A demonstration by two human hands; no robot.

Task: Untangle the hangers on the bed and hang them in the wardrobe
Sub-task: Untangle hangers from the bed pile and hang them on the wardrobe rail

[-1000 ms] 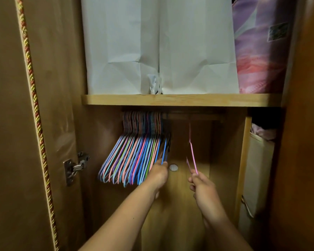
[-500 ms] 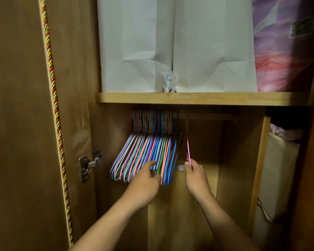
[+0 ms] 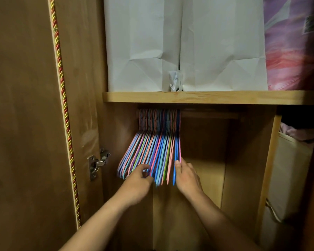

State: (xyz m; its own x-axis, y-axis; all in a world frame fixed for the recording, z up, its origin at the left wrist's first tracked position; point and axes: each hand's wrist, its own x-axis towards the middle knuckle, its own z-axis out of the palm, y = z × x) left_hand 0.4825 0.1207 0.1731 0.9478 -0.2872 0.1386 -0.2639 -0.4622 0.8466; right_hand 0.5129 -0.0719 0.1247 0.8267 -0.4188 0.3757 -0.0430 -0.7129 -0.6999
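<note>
Inside the wardrobe (image 3: 203,178), a packed row of coloured hangers (image 3: 152,153) hangs from the rail (image 3: 208,115) just under the wooden shelf (image 3: 198,97), bunched at the rail's left end; the rest of the rail to the right is bare. Each hanger's long axis runs near to far, so the near tips fan down toward the person. The right hand (image 3: 186,175) lies against the right face of the bunch, fingers fairly straight and touching the outermost pink hanger (image 3: 179,147), holding nothing that I can make out. The left hand (image 3: 138,180) sits at the near tips further left, fingers curled around a few of them. The bunch thus lies between the two hands, and the right one is nearer the newest hanger, so any squaring-up push would likely go leftward along the rail. White paper bags (image 3: 185,44) stand on the shelf above.
</note>
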